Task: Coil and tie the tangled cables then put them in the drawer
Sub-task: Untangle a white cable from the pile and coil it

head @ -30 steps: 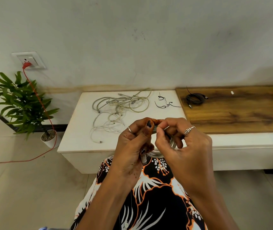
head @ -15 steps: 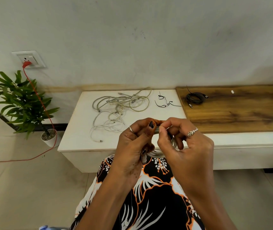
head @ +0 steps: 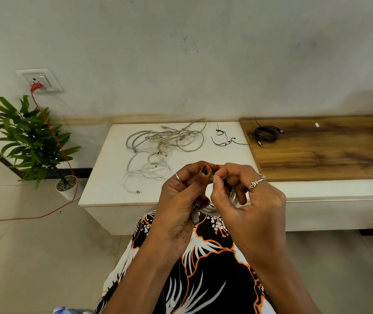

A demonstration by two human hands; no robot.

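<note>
The person sat before the low white bench [head: 104,196] with both hands raised over the lap, and the step in hand looked to be the tying of one coiled cable. The left hand [head: 182,200] was curled round the near side of a pale coil [head: 234,197], its thumb and forefinger pinching at the top, while the right hand [head: 246,196] pinched there too, fingertips all but meeting the left's, as though working a thin tie round the loops. Whether a tie was truly between those fingertips I could not tell; it was too small and covered by the fingers. Most of the coil was hidden behind the hands, only a few pale turns showing between them. To my eye the next move called for cinching the tie snug without letting the loops spring apart, then setting the bundle aside. On the bench well beyond the hands lay the tangled light cables [head: 165,146], not yet sorted, some small black ties [head: 224,139] beside them, and a black coiled cable [head: 267,133] on the wooden top [head: 328,155]. No drawer was visible from there.
</note>
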